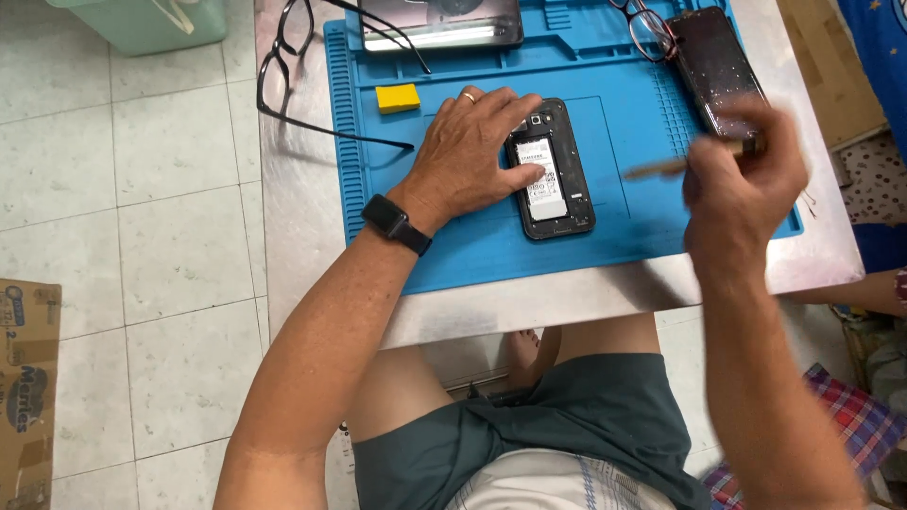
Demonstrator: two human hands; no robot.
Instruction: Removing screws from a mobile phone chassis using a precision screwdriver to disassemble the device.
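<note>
Pinning the opened phone (551, 170) flat on the blue mat (453, 241), your left hand (470, 151) spreads wide; your right hand (742, 184) pinches a thin tool (661, 168). Judged light, rigid, fragile inside: grip its edges.

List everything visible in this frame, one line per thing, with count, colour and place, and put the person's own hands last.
opened phone: 1, black, back off, white battery showing, centre of mat
work mat: 1, blue, on the metal table
metal table: 1, silver, under the mat
yellow block: 1, yellow, upper left of mat
back cover: 1, dark, upper right of mat
glasses: 2 pairs, dark frames, one at the table's left edge, one at top by the back cover
cardboard box: 1, brown, floor at far left
left hand: on the opened phone, ring, black wristband
right hand: blurred, holding a thin tool
</note>
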